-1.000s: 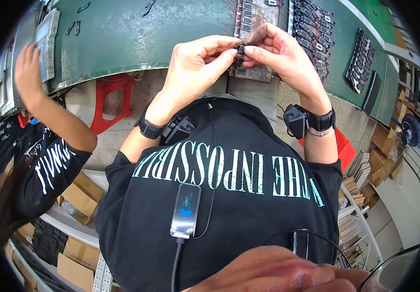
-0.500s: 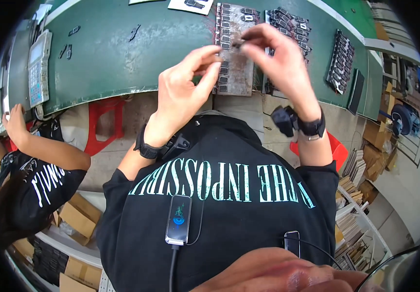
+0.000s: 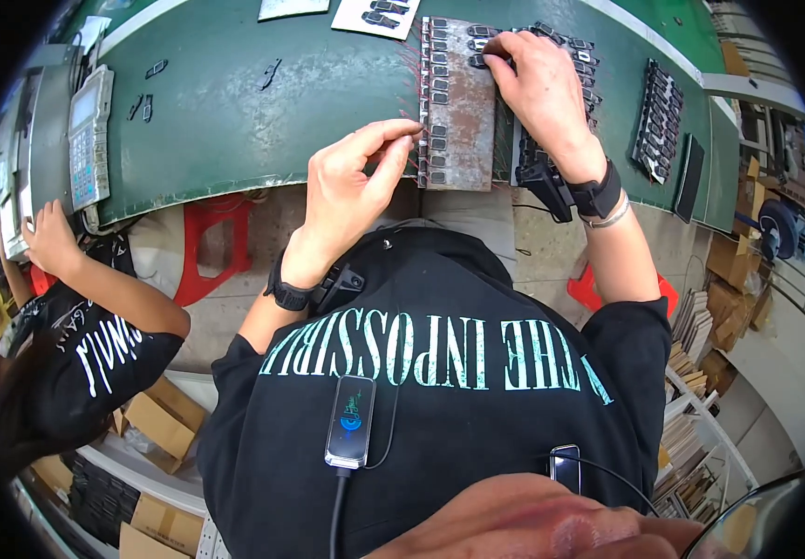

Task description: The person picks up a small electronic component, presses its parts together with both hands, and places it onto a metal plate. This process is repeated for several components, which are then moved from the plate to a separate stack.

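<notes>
A worn metal plate [image 3: 466, 140] lies on the green bench in front of me, with a column of small black rectangular modules [image 3: 439, 84] along its left edge and thin red wires [image 3: 412, 70] trailing off that side. My left hand [image 3: 351, 177] is beside this edge, thumb and forefinger pinched; whatever is between the tips is too small to make out. At the plate's upper right, my right hand [image 3: 547, 93] has its thumb and fingers closed at a small black module [image 3: 478, 61], partly hidden by the fingertips. More modules lie just above it.
Behind my right hand, a pile of black modules [image 3: 581, 58] covers the bench. Further right are a filled rack of modules [image 3: 659, 121] and a dark flat bar [image 3: 689, 177]. A keypad device [image 3: 90, 135] stands at left, near a co-worker's arm [image 3: 114, 289].
My right hand has moved up and right with a small dark part, from mid-plate to the upper right. My left hand has shifted slightly down, staying pinched by the left edge.
</notes>
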A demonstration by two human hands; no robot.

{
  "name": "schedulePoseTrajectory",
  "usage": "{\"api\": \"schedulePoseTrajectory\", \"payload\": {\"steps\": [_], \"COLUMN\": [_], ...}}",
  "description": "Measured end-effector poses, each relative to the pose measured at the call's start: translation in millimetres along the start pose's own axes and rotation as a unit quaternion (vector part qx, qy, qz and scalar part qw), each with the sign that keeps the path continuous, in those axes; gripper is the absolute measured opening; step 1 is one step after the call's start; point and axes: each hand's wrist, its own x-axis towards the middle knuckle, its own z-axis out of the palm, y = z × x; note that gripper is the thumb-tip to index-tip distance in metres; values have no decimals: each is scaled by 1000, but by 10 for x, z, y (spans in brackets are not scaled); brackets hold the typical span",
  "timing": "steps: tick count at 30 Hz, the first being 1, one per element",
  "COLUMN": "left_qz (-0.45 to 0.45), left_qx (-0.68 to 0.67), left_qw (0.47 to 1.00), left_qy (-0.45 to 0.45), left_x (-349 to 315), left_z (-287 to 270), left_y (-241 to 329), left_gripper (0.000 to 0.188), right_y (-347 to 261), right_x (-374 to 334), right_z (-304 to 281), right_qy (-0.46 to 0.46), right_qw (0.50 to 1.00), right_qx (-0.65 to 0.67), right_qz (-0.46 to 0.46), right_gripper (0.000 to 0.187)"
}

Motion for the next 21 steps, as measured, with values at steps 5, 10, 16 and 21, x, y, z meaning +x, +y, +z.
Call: {"api": "schedulePoseTrajectory", "payload": {"steps": [5,10,16,21], "left_qz": [44,53,84,113], "left_qx": [75,257,400,480], "left_qw": [994,944,891,853], "left_qy": [62,200,196,174], "left_x": [80,304,481,467], "left_z": [-239,-756,-962,-641], "left_y": [-70,-231,-406,-299], "left_gripper": [16,15,16,15], "right_y": [-157,-357,-364,-239], "right_x": [-3,-143,-335,-505], "right_z": [-105,55,54,-49], "right_qy": [43,-46,-50,-37], "right_qw": [998,988,995,995], "right_qx": [37,127,66,67], "right_qz": [-4,-79,-64,-65], "right_gripper": [11,12,15,13]}}
